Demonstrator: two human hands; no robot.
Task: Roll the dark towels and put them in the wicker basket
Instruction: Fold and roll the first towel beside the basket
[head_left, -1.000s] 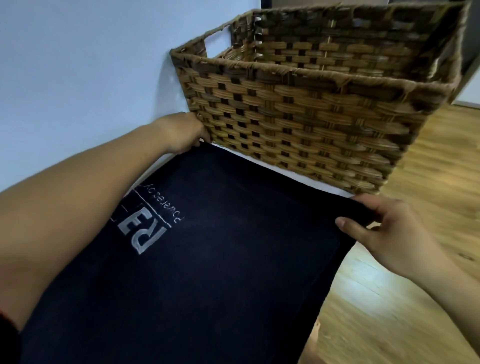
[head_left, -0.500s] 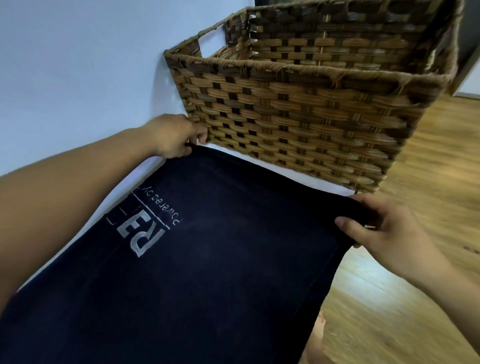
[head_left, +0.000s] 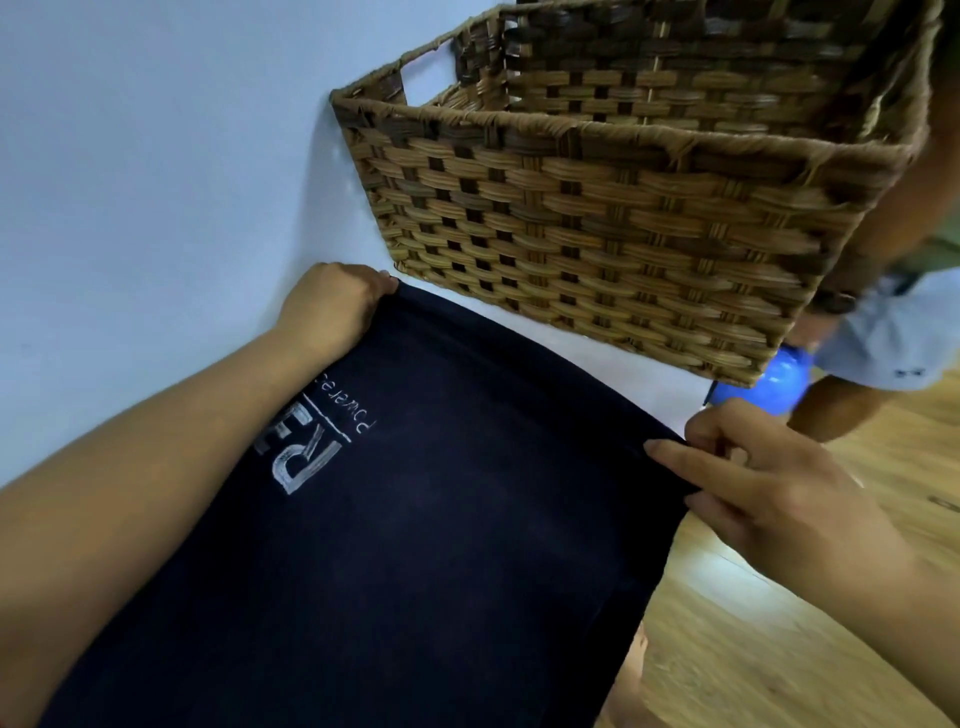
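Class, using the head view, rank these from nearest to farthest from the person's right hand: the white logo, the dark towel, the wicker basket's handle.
1. Dark towel: its far right corner is in the grip of the right hand.
2. White logo: on the towel, over at its left side.
3. Handle: at the left end of the wicker basket, up at the back.
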